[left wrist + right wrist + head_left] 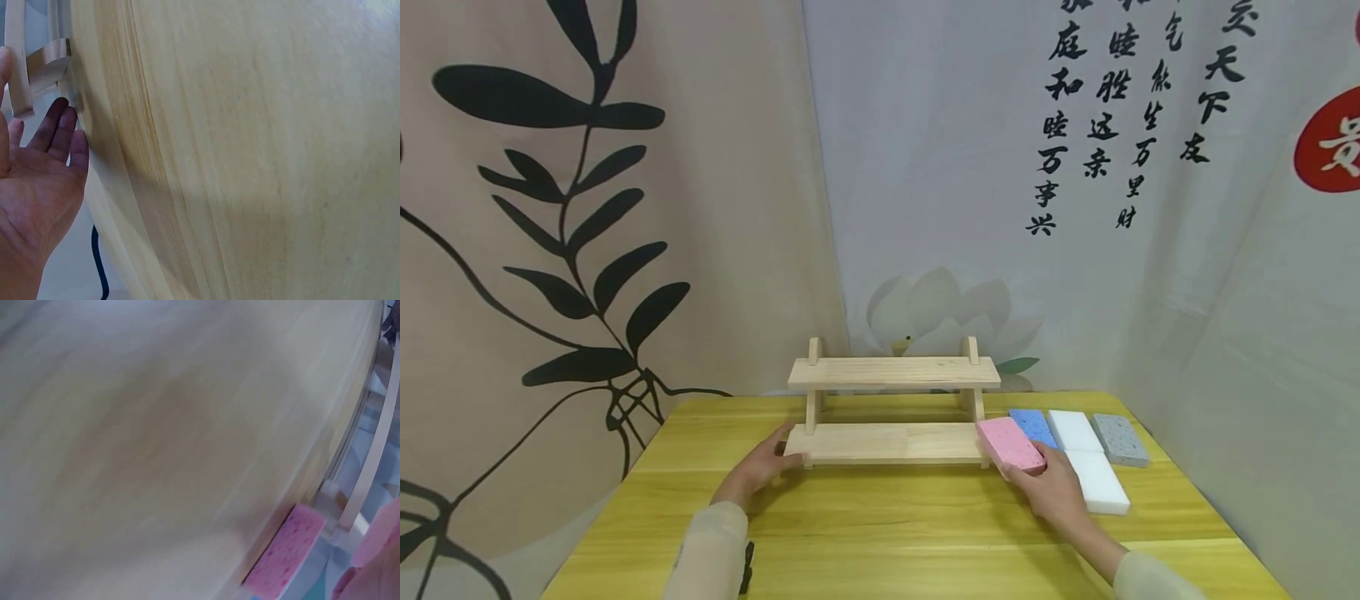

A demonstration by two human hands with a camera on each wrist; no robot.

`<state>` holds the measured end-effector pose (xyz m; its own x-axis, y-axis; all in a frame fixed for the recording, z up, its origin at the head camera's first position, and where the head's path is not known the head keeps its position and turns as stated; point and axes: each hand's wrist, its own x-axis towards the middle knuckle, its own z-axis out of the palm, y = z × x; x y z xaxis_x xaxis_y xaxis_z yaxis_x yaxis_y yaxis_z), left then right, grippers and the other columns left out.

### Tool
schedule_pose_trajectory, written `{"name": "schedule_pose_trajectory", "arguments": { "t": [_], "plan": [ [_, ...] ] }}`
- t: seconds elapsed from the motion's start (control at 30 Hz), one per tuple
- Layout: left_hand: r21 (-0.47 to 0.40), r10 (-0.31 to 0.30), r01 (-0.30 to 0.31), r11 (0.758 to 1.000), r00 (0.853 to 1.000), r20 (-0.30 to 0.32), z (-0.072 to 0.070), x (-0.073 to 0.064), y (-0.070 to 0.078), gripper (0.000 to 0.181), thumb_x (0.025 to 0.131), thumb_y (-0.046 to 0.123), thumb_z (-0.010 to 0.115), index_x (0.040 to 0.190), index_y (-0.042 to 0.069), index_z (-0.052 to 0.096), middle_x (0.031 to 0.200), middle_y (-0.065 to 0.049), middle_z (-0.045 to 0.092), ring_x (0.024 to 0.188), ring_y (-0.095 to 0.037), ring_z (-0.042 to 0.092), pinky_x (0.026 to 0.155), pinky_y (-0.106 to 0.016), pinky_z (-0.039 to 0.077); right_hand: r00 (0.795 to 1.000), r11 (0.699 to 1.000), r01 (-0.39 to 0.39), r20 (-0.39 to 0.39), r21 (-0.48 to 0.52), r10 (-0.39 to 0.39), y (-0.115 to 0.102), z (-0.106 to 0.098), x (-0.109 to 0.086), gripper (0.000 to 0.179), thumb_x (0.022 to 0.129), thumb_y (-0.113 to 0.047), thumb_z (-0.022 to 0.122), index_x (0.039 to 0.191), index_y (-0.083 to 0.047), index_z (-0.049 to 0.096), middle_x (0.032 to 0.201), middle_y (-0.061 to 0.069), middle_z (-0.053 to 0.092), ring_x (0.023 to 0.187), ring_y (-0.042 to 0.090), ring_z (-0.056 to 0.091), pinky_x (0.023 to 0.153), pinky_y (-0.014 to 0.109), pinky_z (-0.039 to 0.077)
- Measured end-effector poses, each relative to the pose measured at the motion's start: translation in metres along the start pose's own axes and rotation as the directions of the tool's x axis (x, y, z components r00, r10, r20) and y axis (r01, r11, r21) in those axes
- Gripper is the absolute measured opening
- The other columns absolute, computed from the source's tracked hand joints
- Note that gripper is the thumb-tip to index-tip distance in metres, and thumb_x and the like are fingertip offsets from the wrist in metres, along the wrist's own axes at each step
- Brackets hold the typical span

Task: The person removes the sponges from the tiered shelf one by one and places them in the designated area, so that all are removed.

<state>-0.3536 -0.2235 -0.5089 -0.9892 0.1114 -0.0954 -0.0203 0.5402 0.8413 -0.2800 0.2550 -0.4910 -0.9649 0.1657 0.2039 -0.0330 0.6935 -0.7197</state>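
My left hand (767, 465) is at the left end of a light wooden two-tier rack (880, 444), touching the lower shelf's end; in the left wrist view its palm shows and its visible fingers are mostly straight. With my right hand (1051, 487) I hold a pink sponge (1009, 444), tilted, by its right side at the lower shelf's right end. In the right wrist view a pink sponge (286, 553) lies near the rack's end, and more pink shows by the partly cropped hand (375, 578). Whether these are separate sponges I cannot tell.
Beyond my right hand lie a blue sponge (1032, 425), two white sponges (1093, 482) and a grey sponge (1120, 439) on the yellow wooden table (880, 533). A printed cloth (925, 208) hangs behind the table. A black strap-like piece (747, 567) shows beside my left sleeve.
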Motion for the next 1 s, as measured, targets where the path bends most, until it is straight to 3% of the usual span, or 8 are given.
{"name": "schedule_pose_trajectory", "arguments": {
  "t": [0.2,0.7,1.0],
  "plan": [
    [-0.019,-0.001,0.001,1.000,1.000,0.002,0.001,0.001,0.001,0.090,0.091,0.037,0.072,0.159,0.009,0.020,0.144,-0.033,0.041,0.129,-0.049,0.044,0.102,-0.062,0.038,0.998,0.998,-0.056,0.008,0.031,0.055,0.017,-0.015,0.000,0.088,0.087,-0.045,0.074,0.145,0.009,0.037,0.137,0.032,0.043,0.127,0.045,0.042,0.107,0.057,0.034],
    [-0.036,0.006,-0.006,0.999,1.000,0.010,0.001,0.001,0.000,0.090,0.091,0.033,0.074,0.158,0.007,0.020,0.139,-0.030,0.047,0.123,-0.046,0.050,0.097,-0.061,0.042,0.994,0.995,-0.101,-0.029,0.016,0.101,0.042,-0.048,0.007,0.097,0.087,-0.053,0.072,0.144,0.013,0.032,0.137,0.036,0.042,0.124,0.047,0.045,0.103,0.058,0.038],
    [-0.036,0.010,-0.010,0.999,1.000,0.006,0.001,0.001,-0.002,0.091,0.090,0.036,0.075,0.158,0.009,0.021,0.139,-0.029,0.047,0.123,-0.044,0.051,0.097,-0.061,0.043,0.992,0.994,-0.111,-0.051,0.006,0.111,0.067,-0.065,0.008,0.099,0.087,-0.055,0.071,0.145,0.014,0.031,0.141,0.038,0.039,0.130,0.050,0.039,0.106,0.059,0.034]
  ]
}}
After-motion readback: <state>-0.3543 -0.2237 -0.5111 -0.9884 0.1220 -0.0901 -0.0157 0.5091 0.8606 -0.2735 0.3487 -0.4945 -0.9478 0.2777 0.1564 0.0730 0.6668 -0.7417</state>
